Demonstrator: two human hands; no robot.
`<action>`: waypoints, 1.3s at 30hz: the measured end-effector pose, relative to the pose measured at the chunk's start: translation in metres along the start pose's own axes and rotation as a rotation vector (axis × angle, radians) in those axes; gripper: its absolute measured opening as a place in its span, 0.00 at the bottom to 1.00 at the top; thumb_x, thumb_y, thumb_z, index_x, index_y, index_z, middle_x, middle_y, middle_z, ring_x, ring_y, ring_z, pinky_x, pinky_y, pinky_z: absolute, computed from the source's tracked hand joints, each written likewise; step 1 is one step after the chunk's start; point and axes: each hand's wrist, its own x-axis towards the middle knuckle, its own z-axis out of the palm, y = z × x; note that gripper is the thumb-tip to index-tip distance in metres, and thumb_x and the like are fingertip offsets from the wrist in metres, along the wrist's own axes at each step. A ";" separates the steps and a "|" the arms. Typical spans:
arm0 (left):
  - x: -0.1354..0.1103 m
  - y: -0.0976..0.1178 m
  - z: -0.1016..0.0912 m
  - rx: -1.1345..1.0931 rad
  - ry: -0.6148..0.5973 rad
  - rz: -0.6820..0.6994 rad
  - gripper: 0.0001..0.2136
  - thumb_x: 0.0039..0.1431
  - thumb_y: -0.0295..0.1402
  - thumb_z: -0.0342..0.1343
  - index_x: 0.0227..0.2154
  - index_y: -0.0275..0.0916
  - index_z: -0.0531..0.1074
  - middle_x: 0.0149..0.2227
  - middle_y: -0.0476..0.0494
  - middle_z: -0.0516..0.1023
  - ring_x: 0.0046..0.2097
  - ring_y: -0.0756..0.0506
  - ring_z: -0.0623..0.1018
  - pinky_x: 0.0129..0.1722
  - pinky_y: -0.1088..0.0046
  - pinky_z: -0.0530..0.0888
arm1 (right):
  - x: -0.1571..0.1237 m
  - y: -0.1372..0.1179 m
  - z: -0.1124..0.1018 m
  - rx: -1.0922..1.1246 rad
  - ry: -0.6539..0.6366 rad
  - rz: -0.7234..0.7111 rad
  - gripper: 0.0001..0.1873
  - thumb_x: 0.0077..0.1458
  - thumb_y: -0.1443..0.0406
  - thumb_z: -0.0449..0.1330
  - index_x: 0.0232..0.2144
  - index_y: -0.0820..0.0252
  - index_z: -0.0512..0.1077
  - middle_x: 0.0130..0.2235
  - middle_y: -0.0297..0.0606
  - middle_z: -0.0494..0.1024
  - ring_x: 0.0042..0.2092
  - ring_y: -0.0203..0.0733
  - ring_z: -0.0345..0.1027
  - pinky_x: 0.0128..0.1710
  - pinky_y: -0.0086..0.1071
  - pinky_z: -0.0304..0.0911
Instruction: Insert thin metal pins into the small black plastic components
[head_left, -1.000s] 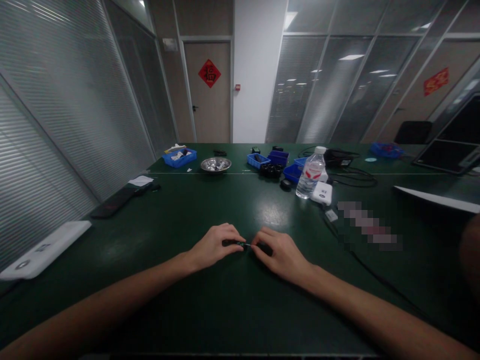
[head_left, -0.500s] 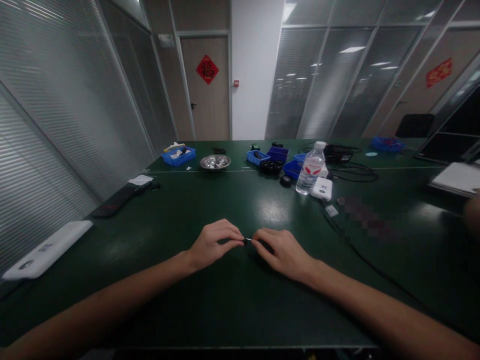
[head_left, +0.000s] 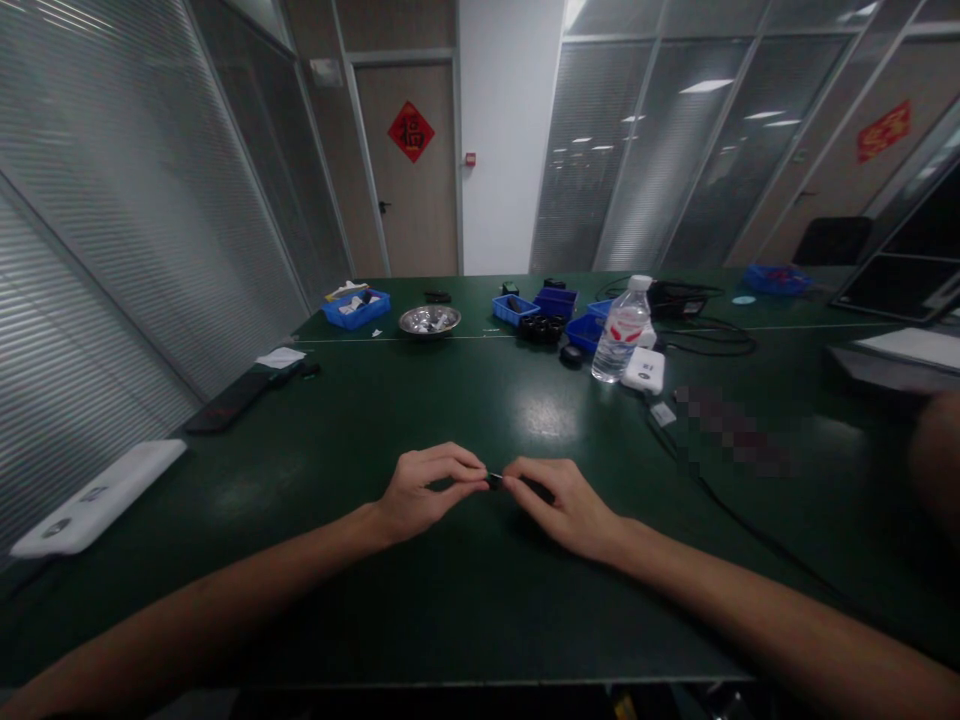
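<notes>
Over the near part of the dark green table [head_left: 420, 610], my left hand [head_left: 426, 494] is closed in a pinch between thumb and fingers. At its fingertips sits a small dark piece [head_left: 493, 483], too small to name. Facing it, my right hand [head_left: 561, 502] pinches the end of a thin, shiny, pale sliver [head_left: 496, 476] that reaches toward the dark piece. The fingertips of the two hands are only a narrow gap apart. Whether the two small parts are joined cannot be made out.
A metal dish [head_left: 429, 321] and a blue tray [head_left: 355, 310] stand far left. A water bottle [head_left: 622, 330] stands beside a white device [head_left: 643, 370], with a black cable [head_left: 742, 525] nearby. Left lies a white power bank-like slab [head_left: 101, 498]. Another person's blurred part [head_left: 934, 455] shows at right.
Both hands keep their pinch in nearly the same place. The view has tilted slightly. At the right edge, the other person's blurred part has moved further into view, and the papers there look shifted.
</notes>
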 end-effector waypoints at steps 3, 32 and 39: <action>0.000 0.001 0.001 0.013 0.002 0.008 0.05 0.60 0.24 0.64 0.39 0.34 0.80 0.40 0.39 0.82 0.41 0.47 0.82 0.41 0.71 0.80 | 0.000 -0.001 -0.003 -0.063 -0.016 -0.032 0.14 0.72 0.60 0.50 0.42 0.60 0.74 0.34 0.34 0.75 0.32 0.34 0.68 0.34 0.29 0.60; 0.003 0.006 0.007 -0.028 -0.150 -0.107 0.06 0.64 0.28 0.61 0.40 0.34 0.80 0.40 0.37 0.82 0.42 0.46 0.82 0.43 0.69 0.80 | -0.003 -0.005 0.002 -0.275 -0.083 0.000 0.12 0.71 0.61 0.50 0.48 0.57 0.70 0.38 0.37 0.79 0.32 0.37 0.72 0.33 0.31 0.60; 0.002 0.011 0.008 -0.082 -0.050 -0.107 0.05 0.61 0.26 0.64 0.39 0.33 0.80 0.39 0.38 0.83 0.42 0.46 0.82 0.44 0.68 0.80 | -0.005 -0.008 0.008 -0.089 0.015 0.060 0.11 0.71 0.60 0.51 0.46 0.57 0.70 0.33 0.33 0.76 0.30 0.35 0.69 0.31 0.29 0.60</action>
